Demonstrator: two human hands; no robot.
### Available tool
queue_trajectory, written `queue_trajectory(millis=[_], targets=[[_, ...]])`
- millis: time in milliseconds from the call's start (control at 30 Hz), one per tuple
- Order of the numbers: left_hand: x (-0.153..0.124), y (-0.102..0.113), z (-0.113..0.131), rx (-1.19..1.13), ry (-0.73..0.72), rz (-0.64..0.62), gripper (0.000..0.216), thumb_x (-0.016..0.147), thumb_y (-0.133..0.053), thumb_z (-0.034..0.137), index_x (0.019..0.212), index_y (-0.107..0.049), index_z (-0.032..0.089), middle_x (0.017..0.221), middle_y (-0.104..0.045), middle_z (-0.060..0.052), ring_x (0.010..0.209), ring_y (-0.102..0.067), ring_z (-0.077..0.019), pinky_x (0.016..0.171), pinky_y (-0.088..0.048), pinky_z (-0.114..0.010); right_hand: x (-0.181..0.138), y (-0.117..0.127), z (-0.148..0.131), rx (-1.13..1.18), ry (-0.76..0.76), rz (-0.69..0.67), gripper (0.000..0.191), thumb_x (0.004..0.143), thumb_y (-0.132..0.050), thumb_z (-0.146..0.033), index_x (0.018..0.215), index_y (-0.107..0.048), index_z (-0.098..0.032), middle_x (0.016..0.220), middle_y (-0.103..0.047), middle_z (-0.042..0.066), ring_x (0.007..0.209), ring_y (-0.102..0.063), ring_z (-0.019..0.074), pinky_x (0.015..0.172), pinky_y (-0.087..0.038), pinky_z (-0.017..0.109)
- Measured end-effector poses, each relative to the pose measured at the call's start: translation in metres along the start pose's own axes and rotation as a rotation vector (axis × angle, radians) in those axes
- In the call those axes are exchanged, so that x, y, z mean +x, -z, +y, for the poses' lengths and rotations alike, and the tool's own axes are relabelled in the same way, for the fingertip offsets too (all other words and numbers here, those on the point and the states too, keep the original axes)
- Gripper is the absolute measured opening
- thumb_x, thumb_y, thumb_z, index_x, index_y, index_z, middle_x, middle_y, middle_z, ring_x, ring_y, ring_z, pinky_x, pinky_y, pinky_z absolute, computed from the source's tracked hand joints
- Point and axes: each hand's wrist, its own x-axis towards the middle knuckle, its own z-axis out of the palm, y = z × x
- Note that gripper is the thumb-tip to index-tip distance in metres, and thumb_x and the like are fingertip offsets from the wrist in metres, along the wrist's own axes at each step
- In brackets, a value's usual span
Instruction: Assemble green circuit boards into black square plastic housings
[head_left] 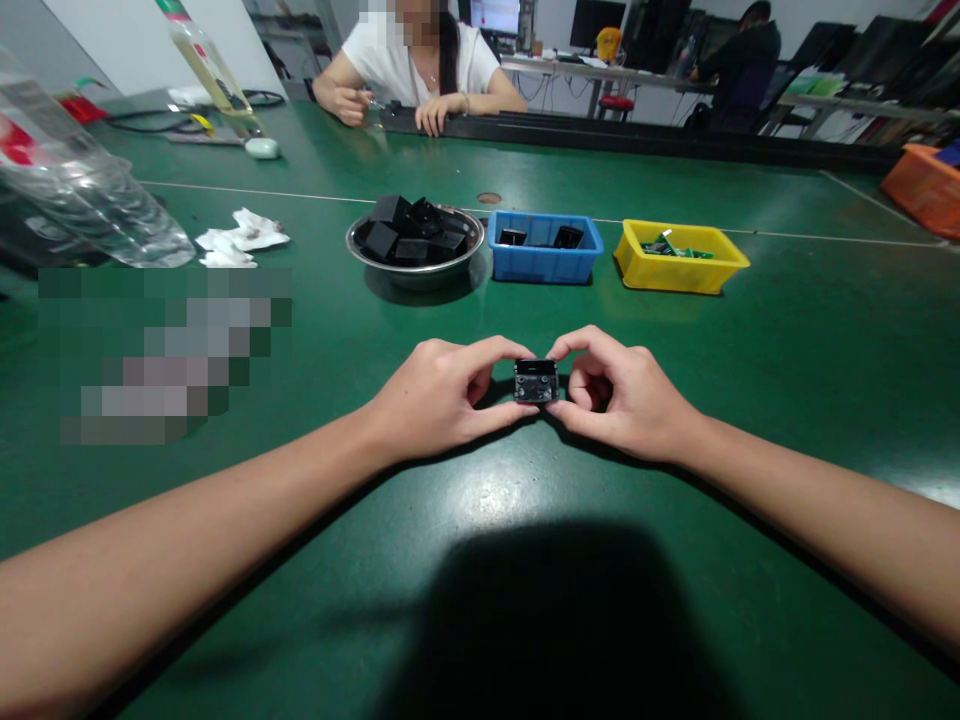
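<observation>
A small black plastic housing [536, 383] is held between my two hands over the green table [810, 400]. Its near face shows an inner side with small round posts. My left hand [461, 390] pinches its left side, thumb below and index finger on top. On the other side, my right hand [626, 395] grips it the same way, its remaining fingers curled. Beyond the hands stand a metal bowl [416, 275] heaped with black plastic boxes [409, 235], a blue bin [545, 262] with a few black parts, and a yellow bin [679, 272] with green circuit boards [675, 248].
At left lie a large clear plastic bottle [97, 190] and crumpled tissue [244, 236]. An upright bottle [206, 65] stands behind them. An orange bin [926, 190] sits at far right. Across the table a person [420, 70] in white rests their hands near a black rail [637, 135].
</observation>
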Motion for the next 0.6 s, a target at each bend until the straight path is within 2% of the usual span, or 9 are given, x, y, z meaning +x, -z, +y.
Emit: queue_trajectory(millis=[600], targets=[[-0.0003, -0.0001, 0.0009, -0.018, 0.043, -0.035, 0.033, 0.086, -0.074, 0.041, 0.110, -0.069, 0.018, 0.053, -0.051, 0.010, 0.046, -0.049, -0.0080, 0.052, -0.032, -0.021, 0.0003, 0.0005, -0.0004, -0.007, 0.000, -0.009, 0.035, 0.082, -0.072, -0.021, 0.111, -0.053, -0.020, 0.059, -0.051, -0.012, 0.048, -0.049, 0.0067, 0.054, -0.037, 0.021]])
